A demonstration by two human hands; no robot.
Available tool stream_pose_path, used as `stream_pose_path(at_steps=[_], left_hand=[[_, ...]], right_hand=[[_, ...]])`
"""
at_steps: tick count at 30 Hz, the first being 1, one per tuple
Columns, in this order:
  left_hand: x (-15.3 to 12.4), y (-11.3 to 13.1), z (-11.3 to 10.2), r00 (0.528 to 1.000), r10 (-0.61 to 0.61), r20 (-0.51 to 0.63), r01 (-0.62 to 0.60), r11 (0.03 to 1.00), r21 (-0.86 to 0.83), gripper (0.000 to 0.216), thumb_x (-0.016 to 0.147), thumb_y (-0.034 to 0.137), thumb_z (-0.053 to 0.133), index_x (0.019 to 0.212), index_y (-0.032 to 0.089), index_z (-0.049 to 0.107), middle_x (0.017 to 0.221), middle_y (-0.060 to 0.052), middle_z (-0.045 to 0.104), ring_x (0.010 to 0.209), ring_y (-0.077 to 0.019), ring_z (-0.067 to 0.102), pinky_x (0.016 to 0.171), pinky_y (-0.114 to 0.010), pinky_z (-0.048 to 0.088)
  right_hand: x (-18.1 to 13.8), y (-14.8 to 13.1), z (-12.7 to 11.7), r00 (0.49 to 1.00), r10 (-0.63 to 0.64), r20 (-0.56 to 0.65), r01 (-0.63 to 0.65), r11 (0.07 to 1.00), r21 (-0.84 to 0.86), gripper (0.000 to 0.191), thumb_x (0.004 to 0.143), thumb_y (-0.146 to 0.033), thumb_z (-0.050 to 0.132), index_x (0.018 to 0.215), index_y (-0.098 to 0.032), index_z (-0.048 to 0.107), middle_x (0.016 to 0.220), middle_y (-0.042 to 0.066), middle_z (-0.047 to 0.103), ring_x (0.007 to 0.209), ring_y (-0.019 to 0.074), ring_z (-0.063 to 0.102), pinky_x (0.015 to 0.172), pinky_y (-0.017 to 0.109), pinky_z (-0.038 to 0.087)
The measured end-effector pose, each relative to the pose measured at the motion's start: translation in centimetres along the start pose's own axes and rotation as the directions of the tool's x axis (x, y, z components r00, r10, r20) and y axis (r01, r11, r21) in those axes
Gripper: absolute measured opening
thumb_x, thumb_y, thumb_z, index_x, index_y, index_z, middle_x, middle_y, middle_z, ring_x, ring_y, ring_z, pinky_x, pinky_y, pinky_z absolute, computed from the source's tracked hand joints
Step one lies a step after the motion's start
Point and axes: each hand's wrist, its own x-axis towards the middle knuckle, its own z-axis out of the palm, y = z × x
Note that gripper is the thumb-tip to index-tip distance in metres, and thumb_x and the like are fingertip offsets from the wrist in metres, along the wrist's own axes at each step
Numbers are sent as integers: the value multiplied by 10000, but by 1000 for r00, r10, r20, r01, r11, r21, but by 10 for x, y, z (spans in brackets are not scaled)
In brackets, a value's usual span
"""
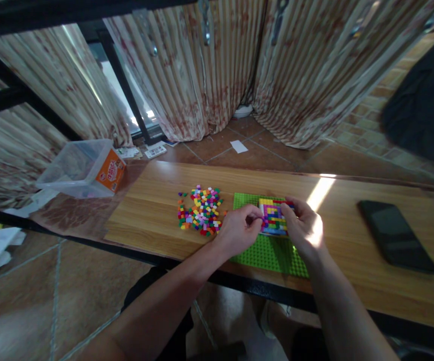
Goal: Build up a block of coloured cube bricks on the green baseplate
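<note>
A block of many-coloured toy bricks [274, 216] sits over the far part of a green studded baseplate [269, 255]. My right hand [304, 225] grips the block's right side, thumb on top and fingers around the far edge. At its left side is my left hand [241, 225], fingers curled and pinched together against the block's edge. Whatever may be between those fingertips is too small to make out. Just left of my left hand lies a loose heap of small coloured bricks [202, 210] on the wooden table [145, 210].
A dark tablet or large phone [397, 235] lies at the table's right. Beyond the left end stands a clear plastic bin [77, 168] with an orange label. Striped curtains [202, 75] hang behind, and a white paper [238, 146] lies on the tiled floor.
</note>
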Motion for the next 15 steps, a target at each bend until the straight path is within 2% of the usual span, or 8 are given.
stream_pose_path(at_steps=[4,10,15], left_hand=[[0,-2,1,1000,-6,-3,6,1000,-14,94,855,164,569,909,158,645,808,-26,718,715,-136,656,690,-260,522],[-1,-1,1,1000,-19,2,19,999,-41,117,891,207,551,915,161,657,812,-25,715,725,-135,649,679,-253,509],[-1,0,1,1000,-19,14,20,998,-62,108,886,266,614,890,163,648,766,-13,692,705,-132,640,674,-255,498]], right_hand=[[1,-1,1,1000,-4,-18,4,1000,11,516,777,-559,639,1088,-156,724,892,119,766,750,251,714,732,451,598],[1,1,1,999,33,12,-33,999,-1,531,794,-555,636,1134,-154,714,941,130,762,792,261,720,773,474,598],[1,3,1,1000,21,24,-21,1000,12,554,792,-568,634,1152,-152,708,952,133,764,802,265,719,777,479,594]])
